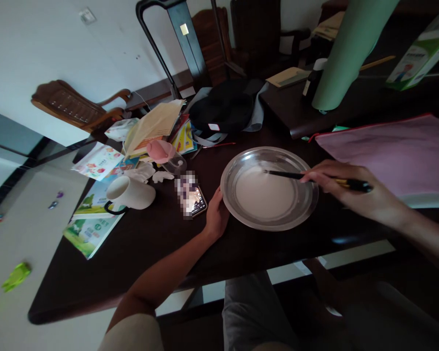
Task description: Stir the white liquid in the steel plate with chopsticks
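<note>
Seated work at a dark table [106,278]. The metal bowl [269,226] stands near the table's front edge, with a whitish layer [265,197] across its base. The right hand [346,187] grips a slender black brush [285,174], its tip directed leftward over the bowl. The left hand [217,214] touches the bowl's left rim; whether its partly hidden fingers close around it cannot be told. Left of this hand lie a lit phone [197,202] and a white mug [139,193]; a pink pouch [391,156] lies at right.
</note>
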Available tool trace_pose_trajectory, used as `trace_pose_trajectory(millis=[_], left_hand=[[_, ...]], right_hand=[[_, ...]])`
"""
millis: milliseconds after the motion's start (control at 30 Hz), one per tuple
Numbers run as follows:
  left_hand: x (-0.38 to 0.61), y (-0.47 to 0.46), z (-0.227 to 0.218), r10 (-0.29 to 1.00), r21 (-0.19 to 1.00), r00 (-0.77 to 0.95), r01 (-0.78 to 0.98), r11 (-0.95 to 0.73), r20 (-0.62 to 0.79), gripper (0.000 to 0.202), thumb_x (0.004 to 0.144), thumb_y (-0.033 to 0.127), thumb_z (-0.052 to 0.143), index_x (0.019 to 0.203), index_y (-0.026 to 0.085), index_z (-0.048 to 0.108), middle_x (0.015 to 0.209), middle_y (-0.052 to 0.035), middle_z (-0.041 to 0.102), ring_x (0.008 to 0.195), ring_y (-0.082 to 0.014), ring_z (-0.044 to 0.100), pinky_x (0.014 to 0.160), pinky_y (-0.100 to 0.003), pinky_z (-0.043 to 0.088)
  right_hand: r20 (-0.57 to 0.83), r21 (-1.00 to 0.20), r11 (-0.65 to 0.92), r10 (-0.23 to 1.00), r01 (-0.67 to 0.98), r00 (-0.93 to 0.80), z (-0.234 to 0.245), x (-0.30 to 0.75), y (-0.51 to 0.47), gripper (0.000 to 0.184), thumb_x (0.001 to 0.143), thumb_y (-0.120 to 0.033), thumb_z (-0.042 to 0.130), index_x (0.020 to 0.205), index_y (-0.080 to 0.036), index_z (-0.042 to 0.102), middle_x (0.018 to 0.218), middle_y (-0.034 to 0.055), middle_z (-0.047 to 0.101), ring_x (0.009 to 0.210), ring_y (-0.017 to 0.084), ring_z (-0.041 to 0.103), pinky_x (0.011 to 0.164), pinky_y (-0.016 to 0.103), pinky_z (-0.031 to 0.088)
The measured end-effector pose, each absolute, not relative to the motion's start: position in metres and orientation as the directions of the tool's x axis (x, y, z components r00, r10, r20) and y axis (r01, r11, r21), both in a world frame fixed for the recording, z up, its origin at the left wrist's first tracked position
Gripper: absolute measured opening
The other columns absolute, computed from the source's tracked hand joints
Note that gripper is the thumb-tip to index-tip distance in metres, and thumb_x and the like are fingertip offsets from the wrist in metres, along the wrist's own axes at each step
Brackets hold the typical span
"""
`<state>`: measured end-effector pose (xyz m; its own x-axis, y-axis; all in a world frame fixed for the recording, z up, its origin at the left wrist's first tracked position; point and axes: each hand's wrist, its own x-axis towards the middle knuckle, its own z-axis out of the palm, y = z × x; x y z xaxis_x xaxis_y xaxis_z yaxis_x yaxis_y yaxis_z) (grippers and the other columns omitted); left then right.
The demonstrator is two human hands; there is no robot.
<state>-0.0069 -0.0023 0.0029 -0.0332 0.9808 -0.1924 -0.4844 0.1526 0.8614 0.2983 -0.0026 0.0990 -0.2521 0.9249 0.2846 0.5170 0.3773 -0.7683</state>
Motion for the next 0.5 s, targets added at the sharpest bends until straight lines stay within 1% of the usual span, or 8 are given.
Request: trace_pose_trajectory(millis=[33,100,167,233,333,400,433,500], left_hand=[[-0.007,-0.003,0.003,0.980,0.861,-0.029,-0.483,0.157,-0.196,0.030,0.087,0.045,0.078,0.107,0.023,0.079,0.122,-0.0068,0.083,0.140,-0.0353,0.065,0.124,-0.051,0.047],[-0.006,-0.003,0.004,0.979,0.861,-0.024,-0.482,0.165,-0.201,0.030,0.087,0.045,0.078,0.107,0.022,0.079,0.122,-0.0074,0.083,0.140,-0.0355,0.065,0.124,-0.052,0.047],[-0.006,-0.003,0.005,0.980,0.861,-0.023,-0.481,0.163,-0.198,0.031,0.087,0.046,0.078,0.106,0.022,0.079,0.121,-0.0073,0.083,0.140,-0.0355,0.065,0.123,-0.051,0.048],[-0.006,-0.003,0.005,0.981,0.862,-0.026,-0.481,0.157,-0.193,0.031,0.086,0.046,0.079,0.106,0.023,0.080,0.120,-0.0066,0.083,0.139,-0.0354,0.065,0.123,-0.050,0.048],[-0.006,-0.003,0.004,0.980,0.866,-0.032,-0.475,0.157,-0.195,0.030,0.088,0.045,0.078,0.107,0.023,0.080,0.120,-0.0061,0.083,0.138,-0.0347,0.066,0.122,-0.049,0.048],[-0.006,-0.003,0.004,0.979,0.867,-0.032,-0.471,0.162,-0.200,0.029,0.089,0.045,0.077,0.107,0.023,0.080,0.120,-0.0062,0.083,0.138,-0.0344,0.066,0.122,-0.049,0.048],[-0.007,-0.003,0.004,0.979,0.868,-0.029,-0.470,0.164,-0.201,0.028,0.090,0.045,0.076,0.107,0.023,0.080,0.120,-0.0064,0.083,0.139,-0.0344,0.066,0.122,-0.049,0.048],[-0.007,-0.003,0.003,0.980,0.868,-0.024,-0.470,0.161,-0.195,0.029,0.089,0.045,0.076,0.107,0.023,0.080,0.121,-0.0066,0.083,0.140,-0.0345,0.065,0.122,-0.049,0.049]], right_hand=[[0.242,-0.762,0.318,0.948,0.564,-0.208,0.104,0.307,-0.004,0.038,0.101,-0.060,0.064,0.091,-0.030,0.083,0.094,0.0048,0.083,0.084,0.023,0.076,0.075,0.037,0.056],[0.192,-0.728,0.220,0.975,0.650,-0.114,0.113,0.326,-0.008,0.046,0.097,-0.071,0.063,0.089,-0.032,0.084,0.090,0.0034,0.082,0.080,0.023,0.074,0.073,0.037,0.054],[0.141,-0.688,0.169,0.985,0.706,-0.099,0.120,0.341,-0.015,0.048,0.094,-0.078,0.064,0.088,-0.035,0.086,0.083,0.0015,0.079,0.075,0.022,0.071,0.070,0.037,0.053],[0.083,-0.701,0.167,0.985,0.693,-0.153,0.124,0.346,-0.022,0.046,0.094,-0.077,0.065,0.087,-0.037,0.087,0.083,0.0008,0.080,0.072,0.021,0.071,0.068,0.036,0.055],[0.004,-0.778,0.182,0.958,0.602,-0.285,0.125,0.332,-0.028,0.046,0.099,-0.072,0.062,0.086,-0.036,0.087,0.087,0.0017,0.083,0.067,0.019,0.070,0.061,0.034,0.054],[0.022,-0.817,0.221,0.935,0.533,-0.355,0.119,0.314,-0.028,0.047,0.100,-0.070,0.061,0.086,-0.034,0.087,0.089,0.0029,0.085,0.070,0.020,0.073,0.059,0.033,0.053],[0.039,-0.816,0.243,0.929,0.524,-0.369,0.113,0.304,-0.027,0.044,0.101,-0.067,0.062,0.087,-0.033,0.087,0.093,0.0034,0.086,0.076,0.021,0.076,0.065,0.034,0.056],[0.162,-0.799,0.346,0.912,0.492,-0.378,0.098,0.289,-0.022,0.042,0.103,-0.063,0.059,0.090,-0.033,0.085,0.096,0.0027,0.087,0.086,0.023,0.080,0.079,0.039,0.059]])
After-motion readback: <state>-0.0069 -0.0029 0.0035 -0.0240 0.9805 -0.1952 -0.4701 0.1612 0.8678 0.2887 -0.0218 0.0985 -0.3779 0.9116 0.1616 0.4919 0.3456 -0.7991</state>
